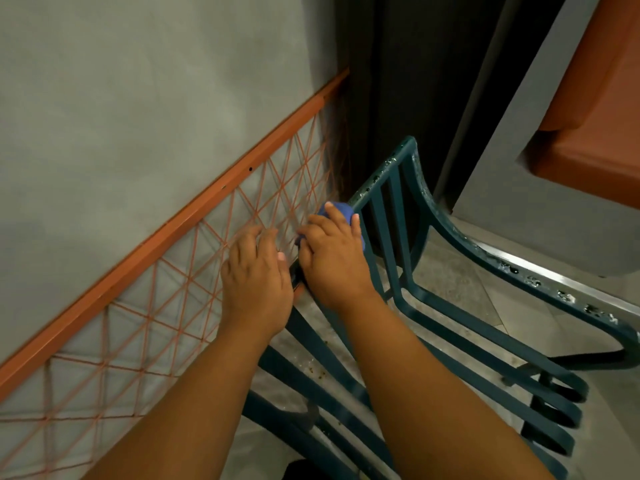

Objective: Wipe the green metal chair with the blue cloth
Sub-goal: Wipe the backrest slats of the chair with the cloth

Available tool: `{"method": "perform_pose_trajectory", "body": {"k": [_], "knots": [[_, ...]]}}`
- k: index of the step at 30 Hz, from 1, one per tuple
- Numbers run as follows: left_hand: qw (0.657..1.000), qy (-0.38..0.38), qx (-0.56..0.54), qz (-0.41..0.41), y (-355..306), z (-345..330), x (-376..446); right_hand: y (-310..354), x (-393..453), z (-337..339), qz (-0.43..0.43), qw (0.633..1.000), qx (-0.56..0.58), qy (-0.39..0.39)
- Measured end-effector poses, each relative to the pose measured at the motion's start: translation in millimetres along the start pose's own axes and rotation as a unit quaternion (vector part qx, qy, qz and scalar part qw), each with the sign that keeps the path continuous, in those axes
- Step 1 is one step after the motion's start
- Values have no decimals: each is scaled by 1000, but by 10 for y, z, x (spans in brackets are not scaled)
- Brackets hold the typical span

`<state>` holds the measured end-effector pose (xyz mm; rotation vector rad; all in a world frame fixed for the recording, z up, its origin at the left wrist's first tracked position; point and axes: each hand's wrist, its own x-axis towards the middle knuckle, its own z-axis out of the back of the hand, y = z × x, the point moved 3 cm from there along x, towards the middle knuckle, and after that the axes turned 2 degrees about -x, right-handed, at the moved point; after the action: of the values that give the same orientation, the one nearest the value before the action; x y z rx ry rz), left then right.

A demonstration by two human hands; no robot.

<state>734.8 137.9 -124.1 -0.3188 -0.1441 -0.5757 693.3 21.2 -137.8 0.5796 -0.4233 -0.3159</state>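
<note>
Right hand (330, 252) presses blue cloth (337, 211) onto green chair (450, 320) rail.

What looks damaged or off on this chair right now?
The green metal chair has pale chipped or wet-looking blotches along its top rail and right armrest; specks of debris lie on the floor beneath the slats.

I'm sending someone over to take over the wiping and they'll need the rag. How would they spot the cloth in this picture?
Find the green chair standing next to the grey wall with its orange lattice. Follow the top rail of the chair's back to its wall-side end, where the right hand presses a bunched cloth. It is the only blue thing there, peeking out past the fingers.
</note>
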Motion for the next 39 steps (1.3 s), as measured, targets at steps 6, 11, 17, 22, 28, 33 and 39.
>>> {"method": "perform_pose_trajectory", "body": {"k": [6, 11, 17, 22, 28, 33, 39], "knots": [[999, 16, 19, 24, 8, -8, -9, -224, -268, 73, 100, 994, 52, 13], [998, 39, 54, 21, -11, -39, 3, -291, 171, 105, -39, 999, -20, 29], [996, 38, 80, 18, -14, -17, 2, -169, -207, 116, 76, 993, 77, 45], [994, 51, 100, 8, -47, -27, 4, -426, 91, 257, -19, 998, 39, 42], [995, 40, 95, 6, -32, -31, 2, -136, 23, 85, 51, 996, 8, 77], [995, 33, 92, 9, -19, -50, 23, -422, -35, 281, 49, 995, 40, 75], [996, 28, 87, 6, 4, -67, 13, -138, 358, 103, 10, 982, -140, 127]]}}
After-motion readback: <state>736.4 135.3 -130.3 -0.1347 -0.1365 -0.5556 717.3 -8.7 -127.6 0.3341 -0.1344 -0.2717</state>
